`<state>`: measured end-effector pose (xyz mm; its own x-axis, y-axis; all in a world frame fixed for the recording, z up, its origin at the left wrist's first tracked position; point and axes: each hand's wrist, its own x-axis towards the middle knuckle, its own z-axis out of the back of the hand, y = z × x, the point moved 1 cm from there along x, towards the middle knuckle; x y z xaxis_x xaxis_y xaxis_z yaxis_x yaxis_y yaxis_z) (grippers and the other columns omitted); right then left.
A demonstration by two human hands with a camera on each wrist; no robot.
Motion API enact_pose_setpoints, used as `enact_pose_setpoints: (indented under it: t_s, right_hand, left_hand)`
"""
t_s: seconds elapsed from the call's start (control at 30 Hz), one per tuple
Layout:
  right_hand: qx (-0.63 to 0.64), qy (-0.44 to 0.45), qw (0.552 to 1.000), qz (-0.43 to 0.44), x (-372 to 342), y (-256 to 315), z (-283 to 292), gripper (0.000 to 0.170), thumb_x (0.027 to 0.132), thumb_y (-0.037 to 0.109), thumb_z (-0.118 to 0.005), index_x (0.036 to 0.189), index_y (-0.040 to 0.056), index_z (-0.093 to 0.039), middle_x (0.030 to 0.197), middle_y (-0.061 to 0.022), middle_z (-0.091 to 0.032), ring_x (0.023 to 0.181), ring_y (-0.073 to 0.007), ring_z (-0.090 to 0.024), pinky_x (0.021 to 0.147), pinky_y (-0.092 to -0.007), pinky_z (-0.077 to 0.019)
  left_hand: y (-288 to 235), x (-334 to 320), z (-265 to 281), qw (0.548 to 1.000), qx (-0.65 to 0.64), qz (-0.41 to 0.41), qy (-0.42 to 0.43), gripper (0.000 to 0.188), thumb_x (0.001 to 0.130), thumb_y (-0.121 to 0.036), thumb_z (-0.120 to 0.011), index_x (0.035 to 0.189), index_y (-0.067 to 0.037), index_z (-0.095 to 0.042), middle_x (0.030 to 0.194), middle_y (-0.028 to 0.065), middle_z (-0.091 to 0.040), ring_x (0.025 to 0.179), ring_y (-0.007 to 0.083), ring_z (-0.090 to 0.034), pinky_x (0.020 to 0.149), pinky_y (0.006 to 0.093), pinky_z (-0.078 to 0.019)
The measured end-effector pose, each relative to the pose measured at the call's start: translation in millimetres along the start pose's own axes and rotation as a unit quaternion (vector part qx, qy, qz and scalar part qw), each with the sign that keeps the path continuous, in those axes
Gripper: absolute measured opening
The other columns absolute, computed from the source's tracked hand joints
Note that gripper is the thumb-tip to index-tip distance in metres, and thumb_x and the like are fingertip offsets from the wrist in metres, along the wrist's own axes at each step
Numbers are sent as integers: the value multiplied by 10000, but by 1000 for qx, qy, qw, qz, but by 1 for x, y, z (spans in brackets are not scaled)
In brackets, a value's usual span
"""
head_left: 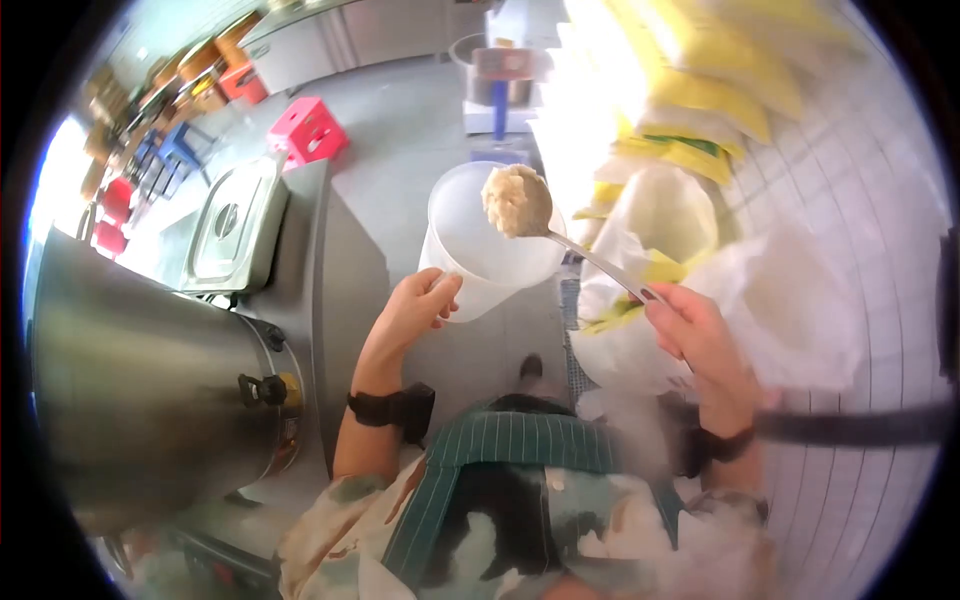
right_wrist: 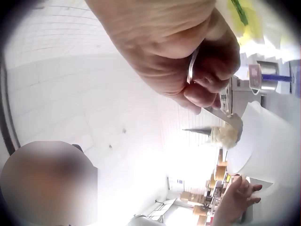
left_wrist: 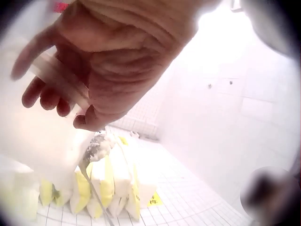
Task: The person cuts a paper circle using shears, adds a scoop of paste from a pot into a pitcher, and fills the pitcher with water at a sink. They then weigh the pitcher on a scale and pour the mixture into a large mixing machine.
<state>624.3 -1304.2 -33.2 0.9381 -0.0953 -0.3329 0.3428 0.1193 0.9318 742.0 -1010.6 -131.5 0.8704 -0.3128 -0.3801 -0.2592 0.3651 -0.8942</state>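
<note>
Fingers curled, the left hand (head_left: 412,305) grips the tub (head_left: 485,295); right of the tub, the right hand (head_left: 705,340) clasps a spoon (head_left: 600,263) heaped with pale paste (head_left: 512,198).

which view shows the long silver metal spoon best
Head view: the long silver metal spoon shows its bowl and most of its handle. The left wrist view crops the handle; in the right wrist view, the right hand hides part.

Worn are a pinstriped green apron (head_left: 530,440), mottled beige-and-green clothing (head_left: 335,520) and black wrist straps (head_left: 385,408).
</note>
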Motion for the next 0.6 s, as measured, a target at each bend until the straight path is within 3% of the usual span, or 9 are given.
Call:
enact_pose_setpoints:
  t_s: [0.07,0.27,0.33,0.37,0.6]
  right_hand:
    - [4,37,999,16,55,4,-8,315,870,178,-561,1102,-34,-551,627,62,-442,516,-7,-360,434,-171,-250]
    - [38,117,990,65,217,32,-9,324,853,206,-599,1078,-26,-564,613,56,-453,505,-12,-377,442,-166,-276]
    - [34,157,987,33,270,51,-9,314,849,212,-603,1062,-17,-573,614,54,-461,504,-14,-385,446,-167,-290]
    - [37,164,985,37,271,39,-18,299,852,211,-593,1052,-12,-577,608,59,-451,499,-16,-376,443,-170,-280]
    - [86,249,964,33,437,76,-73,321,866,242,-566,1057,-15,-547,602,58,-416,489,-17,-344,438,-165,-247]
  left_hand:
    - [-3,23,14,998,-45,6,-36,320,852,-343,-505,676,-75,-515,652,-9,-509,725,117,-558,583,250,-426]
    - [-10,128,47,987,-110,46,-112,313,856,-347,-499,696,-81,-539,631,-17,-509,755,134,-579,560,276,-447]
    - [-21,163,59,981,-109,67,-146,309,859,-350,-500,703,-87,-546,619,-17,-511,769,139,-586,544,289,-458]
    - [-8,156,59,977,-127,65,-158,310,858,-353,-503,702,-89,-544,619,-16,-512,768,142,-587,543,289,-460]
    - [-13,269,133,949,-221,88,-208,298,829,-362,-522,695,-95,-526,641,1,-500,776,158,-579,594,311,-451]
